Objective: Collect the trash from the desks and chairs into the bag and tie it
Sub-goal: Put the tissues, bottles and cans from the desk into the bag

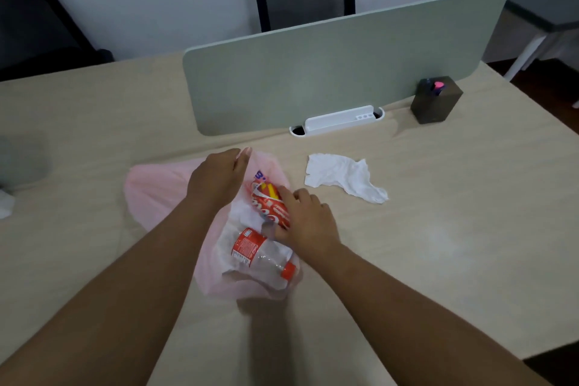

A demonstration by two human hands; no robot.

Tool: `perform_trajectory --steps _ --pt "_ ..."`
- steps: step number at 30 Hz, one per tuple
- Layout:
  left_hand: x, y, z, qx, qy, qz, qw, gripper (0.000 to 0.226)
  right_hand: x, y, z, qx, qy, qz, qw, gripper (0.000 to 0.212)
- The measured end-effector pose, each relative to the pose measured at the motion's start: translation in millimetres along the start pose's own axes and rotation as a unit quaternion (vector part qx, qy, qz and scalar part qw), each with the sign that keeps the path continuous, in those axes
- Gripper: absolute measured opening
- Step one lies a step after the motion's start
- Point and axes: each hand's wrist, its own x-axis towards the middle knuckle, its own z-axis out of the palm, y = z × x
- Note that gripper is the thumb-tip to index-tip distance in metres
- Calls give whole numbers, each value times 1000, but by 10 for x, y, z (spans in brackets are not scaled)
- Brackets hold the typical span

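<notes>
Two hands work the pink bag lying on the desk. Left hand pinches the rim open; right hand, fingers curled, pushes a red can inside — a slipped rim risks spilling the bottle. Crumpled tissue remains outside.

Both forearms bare, left grip, right grip seemingly ungloved.

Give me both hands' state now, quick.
Left hand: holding the pink bag's rim open.
Right hand: pushing the red can into the bag.
</notes>
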Motion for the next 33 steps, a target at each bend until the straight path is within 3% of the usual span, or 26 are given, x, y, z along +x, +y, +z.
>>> perform_trajectory --steps 5,9,11,15,20,23,27,29,31,33 --pt "35 48 -57 -46 -1 15 999 60 306 -309 150 40 -56 -64 996 74" --pt "80 45 -50 -46 -5 16 999 59 410 -184 134 54 -18 -78 995 65" --pt "105 19 -35 -39 -13 13 999 58 470 22 47 62 12 -34 997 65" --pt "118 -53 31 -28 -29 -2 999 56 593 664 55 12 18 102 995 88" --pt "115 -162 105 -26 -36 -13 999 53 727 1312 207 -71 -50 198 976 87" --pt "143 -218 110 -26 -36 -23 999 50 786 1433 322 -70 -49 213 973 73" --pt "218 -292 90 -24 -37 -35 998 46 740 1400 456 5 -28 196 980 26" --pt "252 -320 70 -21 -33 -34 999 47 694 1247 413 121 -20 156 980 27" --pt "267 -322 39 -21 -28 -34 999 46 628 952 306 231 29 56 971 29" --pt "271 -314 -7 -24 -23 -36 999 43 554 612 228 271 26 -28 962 26"
